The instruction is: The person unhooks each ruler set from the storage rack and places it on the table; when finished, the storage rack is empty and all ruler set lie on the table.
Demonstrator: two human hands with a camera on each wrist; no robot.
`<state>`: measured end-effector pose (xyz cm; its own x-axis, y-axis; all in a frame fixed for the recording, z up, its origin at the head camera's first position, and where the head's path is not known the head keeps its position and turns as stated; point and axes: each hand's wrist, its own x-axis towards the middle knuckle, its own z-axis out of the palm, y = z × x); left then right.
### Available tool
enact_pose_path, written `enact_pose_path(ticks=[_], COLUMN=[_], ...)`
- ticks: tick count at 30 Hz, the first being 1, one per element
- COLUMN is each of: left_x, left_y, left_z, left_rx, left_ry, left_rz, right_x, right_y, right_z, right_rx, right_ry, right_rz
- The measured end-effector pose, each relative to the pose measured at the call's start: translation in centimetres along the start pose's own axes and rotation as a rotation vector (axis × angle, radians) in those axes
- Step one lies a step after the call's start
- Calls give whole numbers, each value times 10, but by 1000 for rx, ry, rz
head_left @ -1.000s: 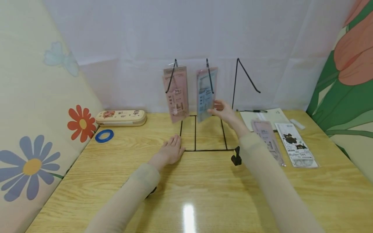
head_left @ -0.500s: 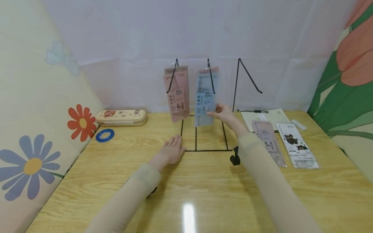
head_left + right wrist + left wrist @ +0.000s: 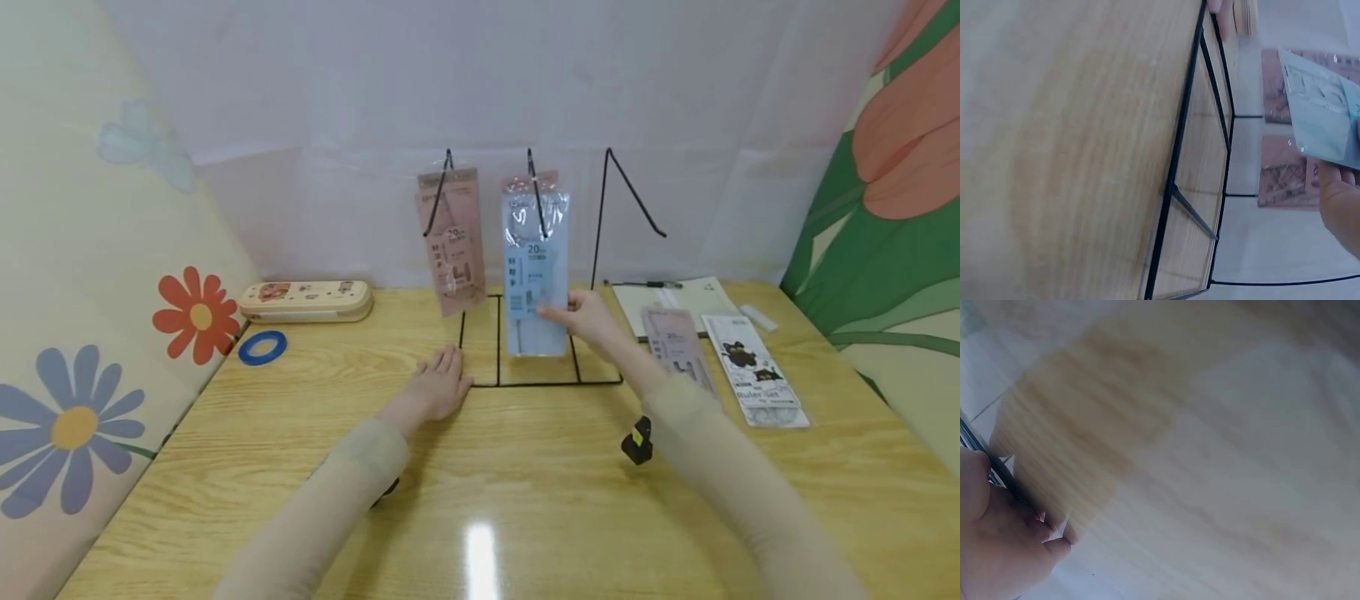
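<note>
A person's right hand [image 3: 588, 319] is pinching the lower right edge of a blue ruler packet [image 3: 535, 267], which is hanging from the middle hook of a black wire rack [image 3: 540, 382] standing on a wooden table [image 3: 525, 500]. The packet is hanging nearly straight, its lower end reaching down near the rack's base. The left hand [image 3: 438, 387] is lying flat on the table, fingers relaxed and gripping nothing, its fingertips touching the left front corner of the rack's base (the left wrist view is showing the wire right at the fingers [image 3: 997, 469]). A pink ruler packet [image 3: 452, 242] is hanging on the left hook, just beside the blue one, while the third hook on the right is carrying nothing. Right of the rack, 2 more packets [image 3: 750, 367] are lying flat by a notebook [image 3: 690, 296] and a pen [image 3: 648, 285]. At the far left, a pencil case [image 3: 307, 301] and a blue tape ring [image 3: 263, 347] are sitting near the flowered wall.
</note>
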<state>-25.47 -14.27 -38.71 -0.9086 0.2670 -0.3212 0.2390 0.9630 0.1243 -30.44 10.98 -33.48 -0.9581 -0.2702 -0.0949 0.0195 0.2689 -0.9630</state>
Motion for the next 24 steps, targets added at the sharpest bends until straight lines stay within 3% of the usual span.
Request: enact_pose_path(ticks=[11, 18, 24], left_x=[-1, -1, 1], left_y=[-1, -3, -3], left_z=[-1, 1, 1], left_rx=[-3, -13, 2], left_ry=[2, -4, 6], left_rz=[1, 3, 13], right_x=[-59, -89, -124], right_y=[1, 3, 3], right_z=[4, 4, -8], right_rx=[-17, 32, -3], right_ry=[-14, -62, -94], right_rz=[17, 32, -13])
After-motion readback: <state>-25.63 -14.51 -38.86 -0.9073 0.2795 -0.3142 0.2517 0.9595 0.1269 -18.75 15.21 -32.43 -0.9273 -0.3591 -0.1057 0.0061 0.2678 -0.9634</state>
